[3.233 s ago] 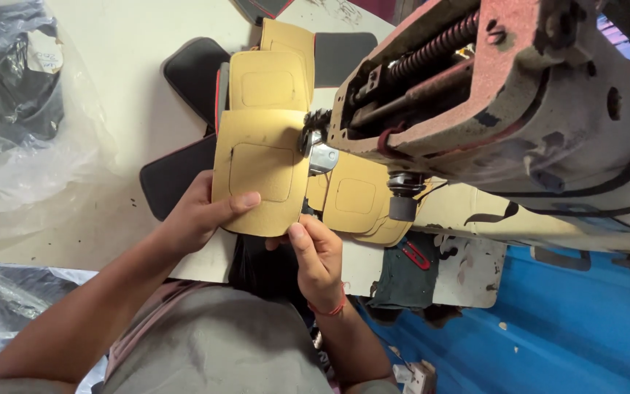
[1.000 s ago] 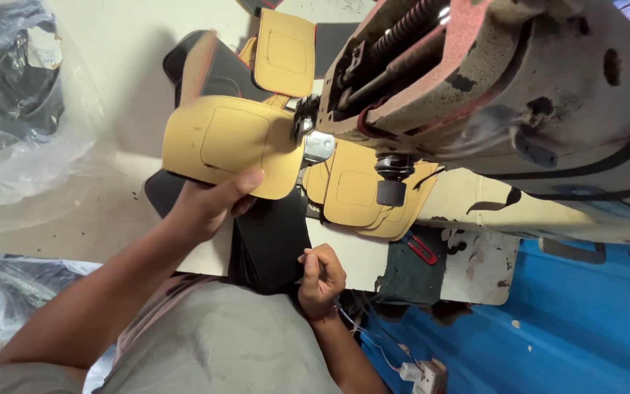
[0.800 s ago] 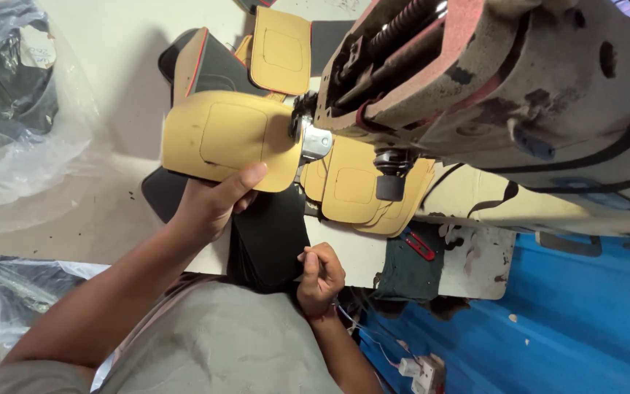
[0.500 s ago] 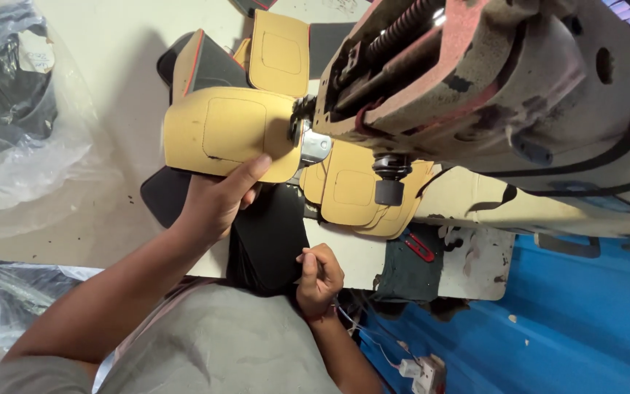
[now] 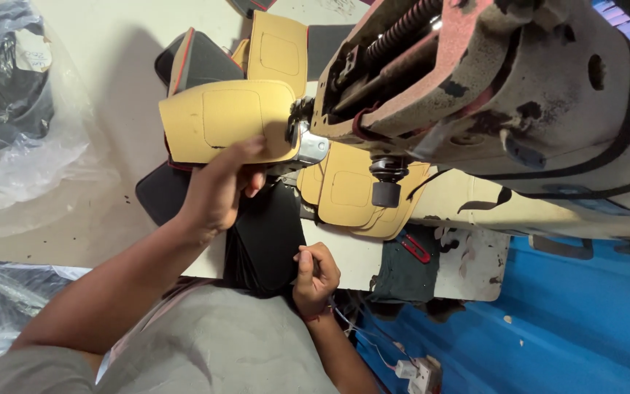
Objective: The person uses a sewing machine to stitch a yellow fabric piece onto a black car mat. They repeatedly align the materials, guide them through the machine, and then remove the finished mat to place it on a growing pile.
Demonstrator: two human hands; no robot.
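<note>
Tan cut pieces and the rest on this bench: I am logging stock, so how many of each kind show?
Tan pieces in plain view: 3, one in the left hand at, one behind, a stack counted as one
Clear plastic bags: 2
Red-handled tool: 1
Sewing machine: 1
Total: 7

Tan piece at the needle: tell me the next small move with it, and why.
Probably bring the right hand up to steady the tan piece. Only the left hand has a grip on it, at its near edge, while its right end sits against the sewing machine head. The right hand rests closed at the table edge, apart from the piece.
</note>
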